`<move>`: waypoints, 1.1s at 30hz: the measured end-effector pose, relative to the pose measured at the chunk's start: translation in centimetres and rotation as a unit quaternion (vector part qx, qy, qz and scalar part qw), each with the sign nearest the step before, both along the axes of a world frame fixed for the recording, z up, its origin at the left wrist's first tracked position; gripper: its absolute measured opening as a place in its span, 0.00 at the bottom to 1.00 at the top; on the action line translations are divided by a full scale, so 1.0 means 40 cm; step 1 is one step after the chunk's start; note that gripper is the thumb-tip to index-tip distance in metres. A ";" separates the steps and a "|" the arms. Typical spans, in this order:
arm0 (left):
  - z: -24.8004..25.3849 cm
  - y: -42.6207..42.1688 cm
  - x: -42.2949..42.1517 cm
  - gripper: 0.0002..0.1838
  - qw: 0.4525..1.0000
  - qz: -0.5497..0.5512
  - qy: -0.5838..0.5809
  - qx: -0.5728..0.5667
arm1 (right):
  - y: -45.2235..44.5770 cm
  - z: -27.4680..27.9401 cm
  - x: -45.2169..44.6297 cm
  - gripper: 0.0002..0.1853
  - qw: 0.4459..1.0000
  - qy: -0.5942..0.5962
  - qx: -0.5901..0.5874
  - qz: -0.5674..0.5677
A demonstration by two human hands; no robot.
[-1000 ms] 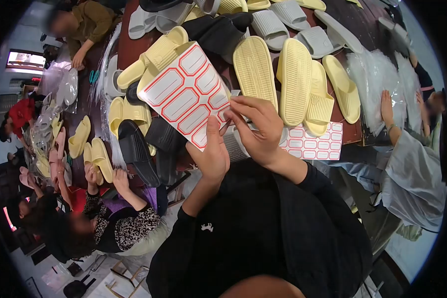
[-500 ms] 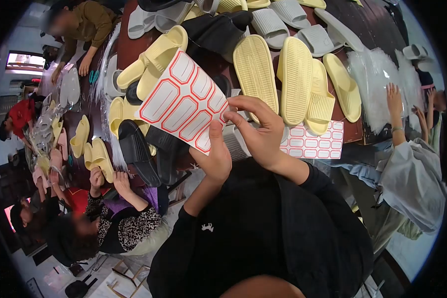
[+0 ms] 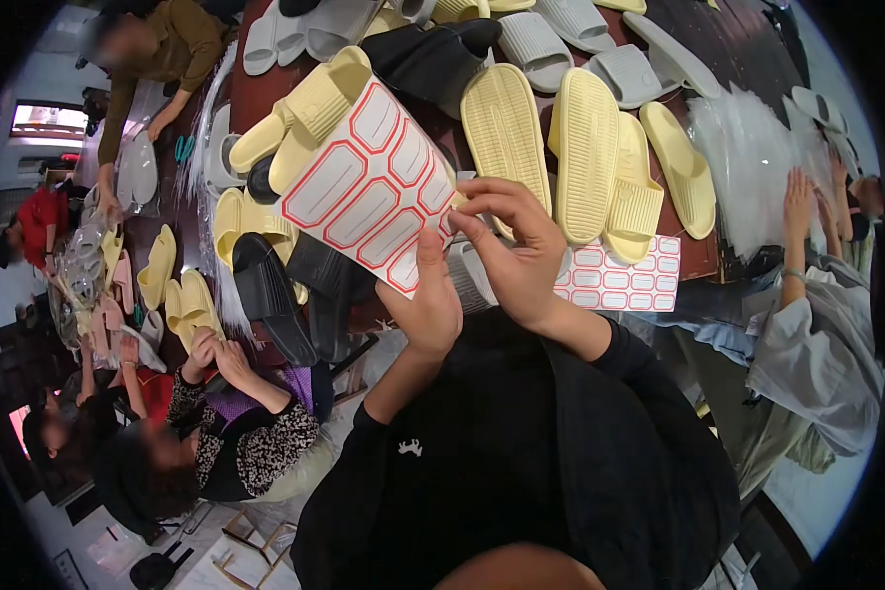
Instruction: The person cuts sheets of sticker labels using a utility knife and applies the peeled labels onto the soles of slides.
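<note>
My left hand (image 3: 428, 305) is closed on a sheet of white labels with red borders (image 3: 369, 192), thumb on its front near the lower edge. The sheet is held up at a slant and curves slightly. My right hand (image 3: 516, 246) pinches at the sheet's right corner with thumb and index finger. Whether a label is lifting there is too small to tell. Behind the sheet lie yellow slippers (image 3: 315, 108) and black slippers (image 3: 270, 285), partly hidden. A second label sheet (image 3: 624, 275) lies at the table's near edge, right of my right hand, under a yellow slipper (image 3: 634, 192).
Yellow slippers (image 3: 506, 123) and grey slippers (image 3: 536, 54) crowd the dark red table (image 3: 703, 261). Clear plastic bags (image 3: 747, 177) are stacked at the right, beside a co-worker's hand (image 3: 798, 202). Another co-worker's hands (image 3: 221, 356) are at the left, near yellow slippers (image 3: 192, 305).
The label sheet has tilted slightly in my hands, and both hands stay at it. The left co-worker's hands have come together, off the yellow slipper. The right co-worker's hand has moved lower.
</note>
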State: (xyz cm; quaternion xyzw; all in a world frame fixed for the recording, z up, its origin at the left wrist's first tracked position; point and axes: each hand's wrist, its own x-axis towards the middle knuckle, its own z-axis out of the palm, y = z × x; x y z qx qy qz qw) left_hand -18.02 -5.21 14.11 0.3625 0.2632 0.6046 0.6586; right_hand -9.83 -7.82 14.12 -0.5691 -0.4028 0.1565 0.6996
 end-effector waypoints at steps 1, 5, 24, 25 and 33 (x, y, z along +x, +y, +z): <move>-0.003 0.003 -0.003 0.14 1.000 -0.004 0.001 -0.009 | 0.001 -0.002 0.004 0.08 0.999 -0.035 0.006 -0.016; -0.004 0.011 -0.020 0.14 0.999 -0.019 0.008 -0.028 | -0.013 -0.023 0.005 0.08 0.997 -0.060 0.036 0.021; -0.004 0.118 -0.111 0.17 0.997 0.041 0.065 -0.006 | -0.231 -0.278 0.282 0.05 0.941 0.172 -0.243 -0.163; -0.003 0.122 -0.109 0.16 0.997 0.036 0.068 0.006 | -0.230 -0.335 0.282 0.08 0.943 0.065 -0.259 -0.197; 0.009 0.116 -0.094 0.15 0.998 0.027 0.047 0.013 | -0.198 -0.338 0.259 0.29 0.852 -0.256 -0.329 -0.317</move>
